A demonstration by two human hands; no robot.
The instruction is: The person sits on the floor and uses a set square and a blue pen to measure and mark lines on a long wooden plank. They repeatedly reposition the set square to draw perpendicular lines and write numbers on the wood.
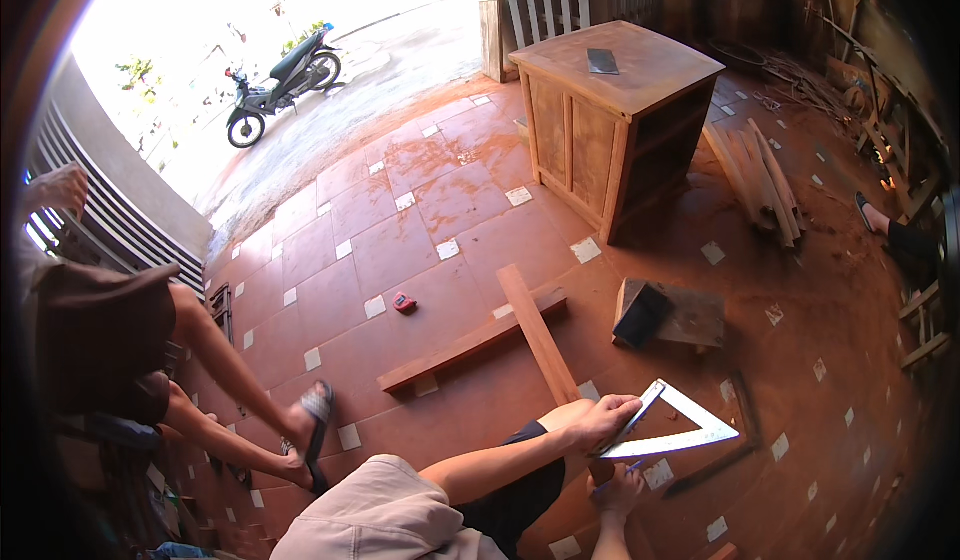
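Note:
My left hand (pixel 607 422) reaches across from the lower left and grips a silver triangular set square (pixel 712 434) by one edge. The square lies over a long wooden bar (pixel 540 332), which runs from near my knee out over the floor. Just below it, my right hand (pixel 620 488) is closed on a slim blue pen (pixel 630 468), close to the bar and the square's lower edge. The bar's far part rests across a second wooden bar (pixel 470 343) lying on the tiles. My hands hide its near part.
A red tape measure (pixel 404 303) lies on the floor. A low wooden stool (pixel 697 318) carries a dark flat object (pixel 643 315). Beyond stand a wooden cabinet (pixel 570 130) and stacked boards (pixel 755 180). A dark L-shaped square (pixel 742 445) lies right. Another person's legs (pixel 240 380) are left.

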